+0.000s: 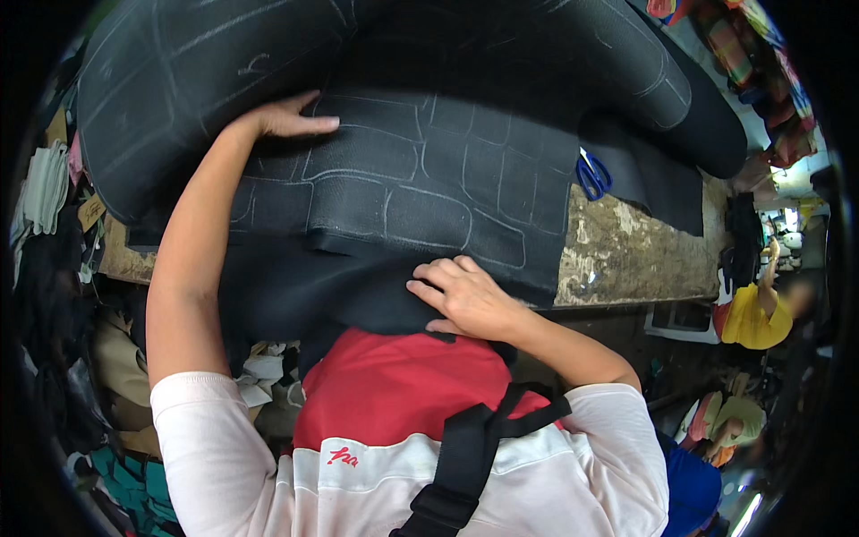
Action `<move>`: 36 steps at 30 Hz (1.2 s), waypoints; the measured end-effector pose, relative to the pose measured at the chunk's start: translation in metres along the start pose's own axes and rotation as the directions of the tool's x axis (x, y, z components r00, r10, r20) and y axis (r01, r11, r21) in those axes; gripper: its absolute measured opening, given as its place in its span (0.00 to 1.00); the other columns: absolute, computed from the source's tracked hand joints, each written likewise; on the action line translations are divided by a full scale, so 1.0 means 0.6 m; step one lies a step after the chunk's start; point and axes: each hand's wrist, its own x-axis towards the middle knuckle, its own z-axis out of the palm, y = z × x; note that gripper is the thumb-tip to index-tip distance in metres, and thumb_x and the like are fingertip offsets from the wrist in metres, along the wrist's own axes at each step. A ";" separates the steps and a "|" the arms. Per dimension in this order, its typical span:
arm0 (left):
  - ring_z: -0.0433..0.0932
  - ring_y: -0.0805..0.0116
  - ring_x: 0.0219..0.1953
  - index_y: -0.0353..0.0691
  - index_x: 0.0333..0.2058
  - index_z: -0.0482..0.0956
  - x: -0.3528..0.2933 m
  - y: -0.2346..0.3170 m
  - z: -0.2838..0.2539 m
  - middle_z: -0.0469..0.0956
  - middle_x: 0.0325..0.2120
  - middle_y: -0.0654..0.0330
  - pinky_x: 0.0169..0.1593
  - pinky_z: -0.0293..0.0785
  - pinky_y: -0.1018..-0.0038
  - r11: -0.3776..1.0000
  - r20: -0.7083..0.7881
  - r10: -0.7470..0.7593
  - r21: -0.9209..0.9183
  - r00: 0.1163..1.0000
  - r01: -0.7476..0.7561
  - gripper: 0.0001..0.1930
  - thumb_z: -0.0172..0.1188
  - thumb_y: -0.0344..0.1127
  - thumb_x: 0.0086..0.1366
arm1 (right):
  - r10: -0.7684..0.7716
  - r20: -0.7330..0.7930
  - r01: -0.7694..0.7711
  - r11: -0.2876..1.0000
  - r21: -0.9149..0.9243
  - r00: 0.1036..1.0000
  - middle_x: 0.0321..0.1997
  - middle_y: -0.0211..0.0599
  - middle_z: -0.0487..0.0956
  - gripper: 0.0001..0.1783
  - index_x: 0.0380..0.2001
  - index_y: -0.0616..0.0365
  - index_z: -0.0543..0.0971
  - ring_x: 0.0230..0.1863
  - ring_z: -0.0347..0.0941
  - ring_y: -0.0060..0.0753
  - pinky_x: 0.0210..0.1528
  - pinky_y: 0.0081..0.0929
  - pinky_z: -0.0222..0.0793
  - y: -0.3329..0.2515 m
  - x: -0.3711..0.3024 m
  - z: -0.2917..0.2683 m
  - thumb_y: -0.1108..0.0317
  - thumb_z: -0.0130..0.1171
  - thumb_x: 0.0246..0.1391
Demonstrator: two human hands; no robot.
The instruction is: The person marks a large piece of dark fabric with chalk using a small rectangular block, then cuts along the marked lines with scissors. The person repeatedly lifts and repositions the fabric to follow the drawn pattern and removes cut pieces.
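Observation:
A large sheet of black fabric (429, 219), chalked with white rounded outlines, lies over the table, and its far part is rolled up thickly (224, 63). My left hand (291, 118) rests beside the roll's inner side, fingers stretched and thumb apart, with some fingertips hidden in shadow. The near part of the fabric (313, 286) droops over the table's front edge against my body. Close to my waist, my right hand (467, 300) is closed on this drooping fabric with bent fingers. Blue-handled scissors (592, 174) lie right of the chalked area, their blades mostly hidden.
The worn table top (635, 242) shows at the right, with another dark fabric piece (671, 188) on it. Folded cloths (45, 192) and scraps are heaped at the left. A person in a yellow shirt (756, 318) is at the far right, near a white crate (680, 322).

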 end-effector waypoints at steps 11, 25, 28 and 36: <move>0.49 0.56 0.64 0.38 0.61 0.52 -0.238 -0.068 0.101 0.52 0.61 0.47 0.66 0.46 0.61 0.999 -0.405 -0.037 -0.004 0.913 0.039 0.45 0.50 0.66 0.54 | 0.110 -0.204 -0.048 0.956 0.289 0.973 0.33 0.43 0.79 0.13 0.37 0.56 0.78 0.30 0.78 0.41 0.33 0.31 0.75 0.057 -0.101 -0.013 0.72 0.62 0.45; 0.58 0.57 0.60 0.40 0.58 0.59 -0.339 -0.091 0.282 0.60 0.58 0.51 0.63 0.53 0.59 0.247 -0.432 -0.560 -0.902 0.707 -0.355 0.33 0.49 0.55 0.60 | 0.184 -0.718 -0.266 0.964 -0.002 0.671 0.20 0.31 0.68 0.32 0.25 0.58 0.70 0.20 0.63 0.26 0.21 0.22 0.60 0.031 -0.146 -0.125 0.55 0.79 0.18; 0.60 0.57 0.60 0.40 0.58 0.60 -0.423 -0.024 0.345 0.62 0.57 0.52 0.63 0.54 0.58 -0.210 -0.363 -0.411 -0.855 0.836 -0.474 0.31 0.49 0.53 0.62 | 0.142 -0.571 -0.300 0.935 -0.192 0.809 0.42 0.44 0.71 0.41 0.37 0.53 0.74 0.44 0.68 0.44 0.42 0.37 0.63 0.009 -0.140 -0.146 0.53 0.77 0.10; 0.69 0.60 0.52 0.33 0.49 0.68 -0.395 -0.044 0.196 0.71 0.49 0.54 0.58 0.63 0.63 -0.504 -0.516 -0.354 -0.597 0.780 -0.624 0.16 0.50 0.33 0.64 | 0.006 -0.504 -0.055 0.995 -0.082 0.864 0.30 0.36 0.78 0.18 0.32 0.58 0.77 0.32 0.76 0.39 0.36 0.33 0.70 -0.001 -0.042 -0.129 0.78 0.62 0.30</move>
